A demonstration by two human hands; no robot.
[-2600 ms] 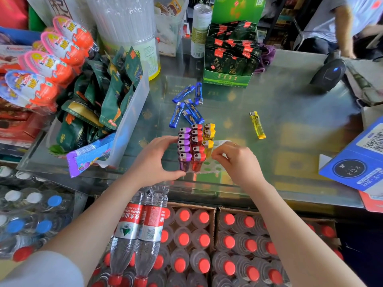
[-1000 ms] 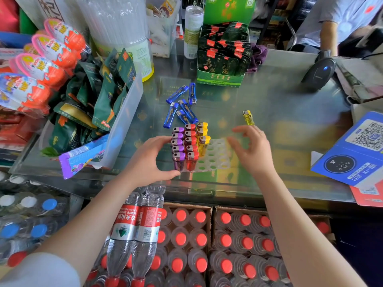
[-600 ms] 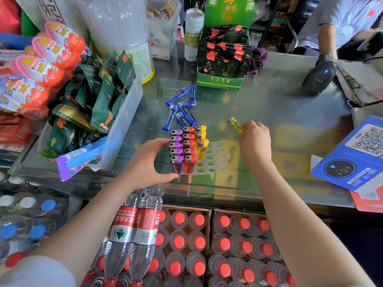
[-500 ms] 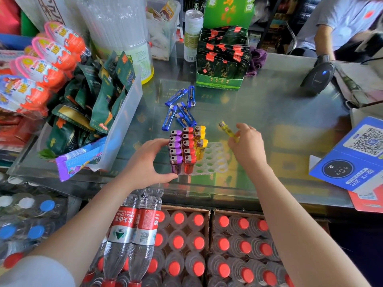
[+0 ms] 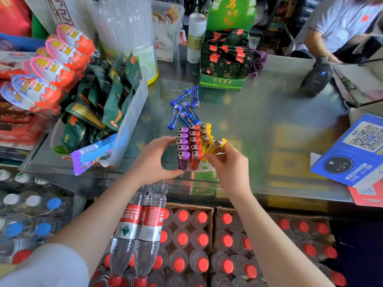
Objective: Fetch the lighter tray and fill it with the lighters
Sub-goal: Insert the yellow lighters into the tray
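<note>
A glass tabletop [image 5: 259, 125] fills the middle of a crowded shop, bright daylight glaring off its surface. To its left, a clear bin [image 5: 126, 125] leans with green snack packets, beside pink and orange egg-shaped sweets [image 5: 60, 65]. At the tabletop's far edge stands a green display box [image 5: 222, 83] of dark sachets, with a tall can [image 5: 195, 38] just beside it. On its right sit a black scanner [image 5: 316, 77] and a blue payment card stand [image 5: 356, 150]. Below the near edge, cardboard boxes hold red-capped water bottles [image 5: 186, 239].
</note>
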